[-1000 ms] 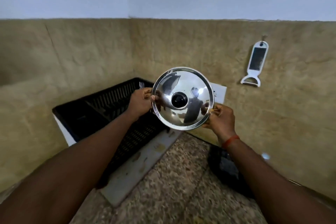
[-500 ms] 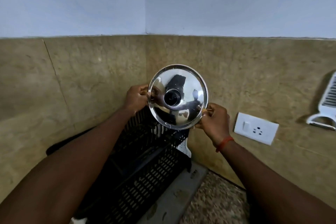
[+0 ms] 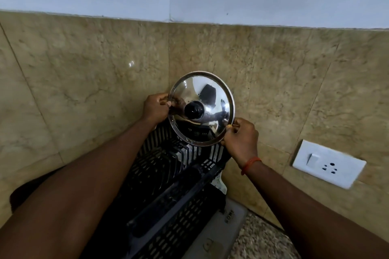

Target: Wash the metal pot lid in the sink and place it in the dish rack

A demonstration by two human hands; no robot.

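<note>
Holding a round, mirror-polished metal pot lid (image 3: 207, 99) upright above a black slotted plastic dish rack (image 3: 168, 187).

Gripping the lid with 2 hands at opposite edges: left hand (image 3: 155, 107) pinching the left rim, thumb pressing on the shiny domed face; right hand (image 3: 241, 137) pinching the lower-right rim, wearing an orange thread band (image 3: 250, 164) at the wrist. Showing a black round knob (image 3: 194, 110) at the centre of the dome, facing the camera, with droplets clinging along the lower rim. Hanging clear of the rack's upright ribs, close to a corner of mottled tan stone tiling (image 3: 84, 73). Sitting at right on the tiling, a white rectangular switch and socket plate (image 3: 328, 164); lying below, a speckled granite counter (image 3: 259, 242).
</note>
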